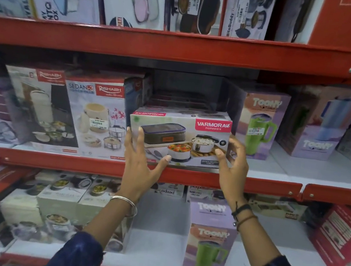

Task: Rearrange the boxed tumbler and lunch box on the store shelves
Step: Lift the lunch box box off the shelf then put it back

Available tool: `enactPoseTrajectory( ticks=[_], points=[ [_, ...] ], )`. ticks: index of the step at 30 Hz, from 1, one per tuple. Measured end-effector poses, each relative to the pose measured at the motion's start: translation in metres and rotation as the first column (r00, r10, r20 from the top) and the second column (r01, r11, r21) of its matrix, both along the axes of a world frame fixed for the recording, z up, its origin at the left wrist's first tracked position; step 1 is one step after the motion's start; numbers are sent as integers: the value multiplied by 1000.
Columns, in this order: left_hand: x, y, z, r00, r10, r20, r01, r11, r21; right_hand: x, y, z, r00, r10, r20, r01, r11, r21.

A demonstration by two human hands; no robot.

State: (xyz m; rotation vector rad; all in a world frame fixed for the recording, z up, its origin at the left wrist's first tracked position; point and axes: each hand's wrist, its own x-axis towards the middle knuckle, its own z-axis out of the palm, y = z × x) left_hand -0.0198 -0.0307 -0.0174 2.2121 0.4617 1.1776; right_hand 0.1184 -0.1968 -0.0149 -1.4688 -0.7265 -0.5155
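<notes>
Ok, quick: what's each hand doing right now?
Left hand: open, fingers spread against the lunch box front and left edge.
Right hand: open, fingers at its right edge.

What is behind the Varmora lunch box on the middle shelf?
Behind the Varmora lunch box lies a dark empty gap with the shelf's back panel visible above it. Whatever sits directly behind the box, lower down, is covered.
</notes>
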Motion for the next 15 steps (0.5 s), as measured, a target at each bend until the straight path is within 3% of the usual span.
enactPoseTrajectory(
  ticks=[3,6,11,15],
  points=[
    [10,15,-10,999,-22,-45,21,999,-29,9,13,-12,999,2,-35,-5,997,-71],
    [17,19,-21,995,-38,-93,42,998,40,17,21,-21,997,-63,-52,54,985,-162],
    [26,20,-27,989,-56,-140,68,995,77,24,24,-29,953,-278,122,302,908,-290],
    [31,19,-29,981,-9,-196,21,998,60,28,24,-31,928,-339,154,372,867,-333]
  ],
)
